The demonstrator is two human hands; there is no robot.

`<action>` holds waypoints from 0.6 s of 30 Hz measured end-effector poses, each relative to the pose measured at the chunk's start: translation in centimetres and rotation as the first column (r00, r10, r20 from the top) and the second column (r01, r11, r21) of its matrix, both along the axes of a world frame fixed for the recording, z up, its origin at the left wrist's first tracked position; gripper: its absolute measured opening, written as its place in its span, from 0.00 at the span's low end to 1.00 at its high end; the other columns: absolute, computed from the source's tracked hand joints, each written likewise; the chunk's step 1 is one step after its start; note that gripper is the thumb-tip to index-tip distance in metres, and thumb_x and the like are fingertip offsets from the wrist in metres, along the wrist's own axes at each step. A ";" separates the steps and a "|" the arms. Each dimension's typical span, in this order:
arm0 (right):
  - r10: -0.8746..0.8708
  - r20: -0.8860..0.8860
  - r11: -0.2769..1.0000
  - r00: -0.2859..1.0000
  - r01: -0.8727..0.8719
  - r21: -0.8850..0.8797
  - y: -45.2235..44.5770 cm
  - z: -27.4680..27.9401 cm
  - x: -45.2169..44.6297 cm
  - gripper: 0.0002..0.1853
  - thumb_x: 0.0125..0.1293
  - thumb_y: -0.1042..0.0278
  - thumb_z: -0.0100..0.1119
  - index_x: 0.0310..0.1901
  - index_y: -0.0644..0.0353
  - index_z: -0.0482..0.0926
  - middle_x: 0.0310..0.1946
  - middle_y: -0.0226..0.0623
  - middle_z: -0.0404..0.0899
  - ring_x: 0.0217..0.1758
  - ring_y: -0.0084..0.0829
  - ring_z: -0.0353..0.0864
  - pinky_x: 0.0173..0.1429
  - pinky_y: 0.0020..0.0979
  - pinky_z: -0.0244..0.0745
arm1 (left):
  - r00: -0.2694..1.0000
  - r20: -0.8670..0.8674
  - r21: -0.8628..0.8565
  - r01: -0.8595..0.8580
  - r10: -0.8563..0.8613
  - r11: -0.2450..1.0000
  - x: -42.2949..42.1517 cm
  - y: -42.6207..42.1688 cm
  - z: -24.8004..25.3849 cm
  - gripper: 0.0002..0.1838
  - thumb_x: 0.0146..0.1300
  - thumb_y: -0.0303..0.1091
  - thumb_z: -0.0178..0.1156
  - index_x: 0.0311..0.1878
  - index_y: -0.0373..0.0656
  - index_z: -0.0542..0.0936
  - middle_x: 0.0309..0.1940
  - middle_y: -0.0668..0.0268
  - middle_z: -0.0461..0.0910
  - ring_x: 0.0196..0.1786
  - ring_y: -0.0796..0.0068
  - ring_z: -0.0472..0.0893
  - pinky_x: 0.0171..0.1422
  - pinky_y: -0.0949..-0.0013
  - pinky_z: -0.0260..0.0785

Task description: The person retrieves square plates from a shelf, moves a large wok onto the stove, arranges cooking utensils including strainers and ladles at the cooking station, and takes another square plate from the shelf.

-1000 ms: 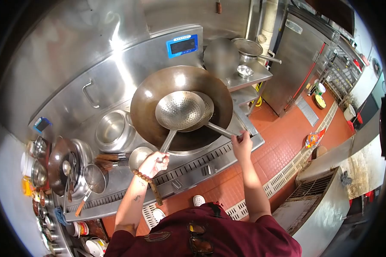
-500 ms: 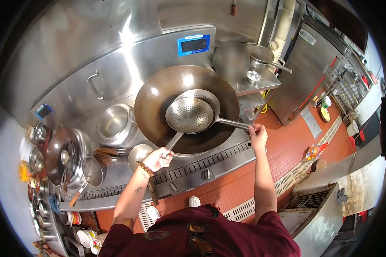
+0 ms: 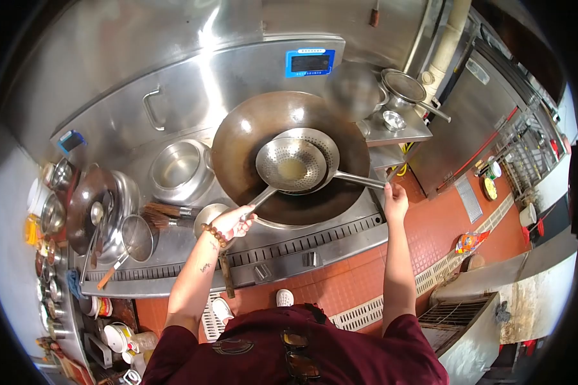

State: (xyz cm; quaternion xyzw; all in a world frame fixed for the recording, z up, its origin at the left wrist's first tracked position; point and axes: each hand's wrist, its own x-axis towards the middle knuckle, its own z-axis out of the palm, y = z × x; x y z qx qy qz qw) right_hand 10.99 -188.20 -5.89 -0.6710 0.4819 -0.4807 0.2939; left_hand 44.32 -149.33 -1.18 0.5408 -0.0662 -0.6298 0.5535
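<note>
My left hand [image 3: 232, 224] grips the handle of a perforated skimmer [image 3: 289, 158], whose bowl lies over a second skimmer [image 3: 331, 150]. A yellowish patch shows in the upper bowl; I cannot tell what it is. The second skimmer's handle runs right to my right hand [image 3: 395, 201], which is closed round its end. Both bowls are inside the outline of a large dark wok [image 3: 237, 147]; whether they touch it I cannot tell. Just behind my left hand is a pale metal bowl [image 3: 205, 217], partly covered by my wrist.
Left of the wok stands a round metal pot [image 3: 176, 168], with bamboo brushes [image 3: 164, 215] and a wire strainer [image 3: 139, 236] nearby. A side shelf [image 3: 408, 133] holds a small bowl [image 3: 394, 120] and a strainer-topped pot [image 3: 403, 85]. Control knobs [image 3: 261, 272] line the stove's front.
The view has shifted, so the stove appears further right and higher. Both skimmers stay one over the other above the wok, still held. The yellowish patch in the upper bowl now shows.
</note>
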 end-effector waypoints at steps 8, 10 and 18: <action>0.057 0.009 0.959 0.998 -0.052 -0.278 13.6 2.5 -1.7 0.10 0.78 0.69 0.55 0.43 0.68 0.78 0.38 0.39 0.79 0.43 0.29 0.76 0.52 0.32 0.73 | 0.974 0.126 -0.089 -0.177 0.187 0.980 -2.5 8.3 -1.3 0.16 0.73 0.50 0.63 0.44 0.46 0.81 0.27 0.76 0.76 0.24 0.89 0.70 0.27 0.82 0.62; 0.256 0.041 0.955 0.966 -0.246 -0.166 17.1 1.4 -1.9 0.10 0.79 0.69 0.54 0.39 0.66 0.78 0.35 0.33 0.79 0.37 0.22 0.73 0.46 0.26 0.71 | 0.955 0.161 -0.061 -0.241 0.248 0.969 -4.0 11.6 -0.3 0.16 0.75 0.49 0.62 0.47 0.43 0.81 0.30 0.74 0.79 0.26 0.86 0.73 0.29 0.82 0.65; 0.661 0.114 0.743 0.742 -0.668 0.046 30.8 2.2 5.0 0.11 0.78 0.71 0.51 0.34 0.64 0.77 0.30 0.31 0.78 0.33 0.19 0.72 0.39 0.24 0.68 | 0.788 0.134 -0.172 -0.579 0.601 0.797 -6.6 28.2 -2.9 0.13 0.75 0.38 0.59 0.53 0.41 0.83 0.32 0.73 0.80 0.28 0.87 0.73 0.31 0.81 0.65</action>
